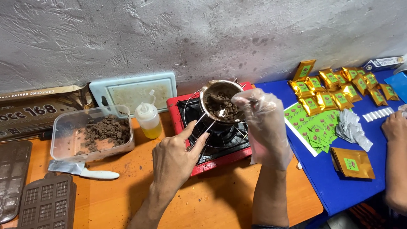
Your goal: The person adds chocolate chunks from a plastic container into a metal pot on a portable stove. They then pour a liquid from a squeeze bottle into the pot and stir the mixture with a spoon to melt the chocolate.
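A small metal pot (206, 90) of brown chocolate pieces sits on a red portable gas stove (174, 107). My bare left hand (174, 157) pinches the pot's wire handle (201, 121) between thumb and forefinger at the near left of the stove. My right hand (263, 116), in a loose clear plastic glove, is over the pot's right side. It holds a metal spoon (221, 113) whose bowl dips into the chocolate.
Left of the stove are a yellow squeeze bottle (149, 120), a clear tub of chocolate crumbs (90, 132), a knife (85, 171), brown bar moulds (46, 204) and a pale cutting board (133, 90). On the blue surface (352, 188) lie gold pouches (339, 89) and green labels (314, 124). Another person's hand (394, 126) is there.
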